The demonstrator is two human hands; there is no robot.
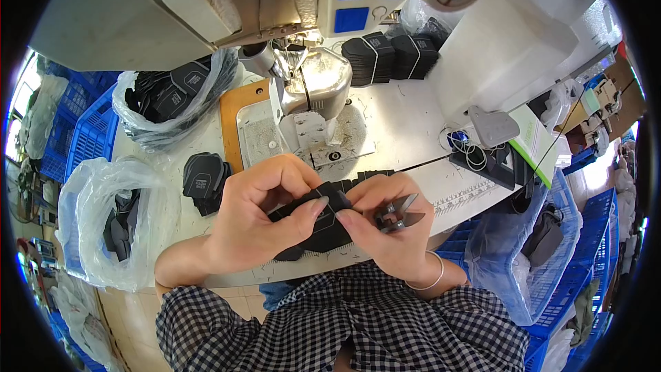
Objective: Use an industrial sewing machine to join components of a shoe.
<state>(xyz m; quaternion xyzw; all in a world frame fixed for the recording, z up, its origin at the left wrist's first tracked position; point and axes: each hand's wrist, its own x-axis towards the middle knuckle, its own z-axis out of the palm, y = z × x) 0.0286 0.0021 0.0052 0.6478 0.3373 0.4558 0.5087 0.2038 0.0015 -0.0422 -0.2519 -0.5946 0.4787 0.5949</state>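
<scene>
A small black fabric piece [329, 200] is pinched between my two hands over the front of the table. My left hand [258, 213] is closed on its left end, thumb on top. With thumb and forefinger, my right hand [389, 231] grips the other end, and thread snips [399, 214] with dark blades sit in the same hand, blades pointing right. Under my hands lie more black pieces [327, 240], overlapping and partly hidden. Just beyond stands the sewing machine [313, 89], its needle area apart from the held piece.
Left of the machine are a stack of black pieces [205, 178] and two clear plastic bags [169, 129] [76, 224] of dark pieces. Tied bundles [368, 58] sit behind. At right are a green-white box [533, 139], cords [468, 155] and a blue crate [551, 279].
</scene>
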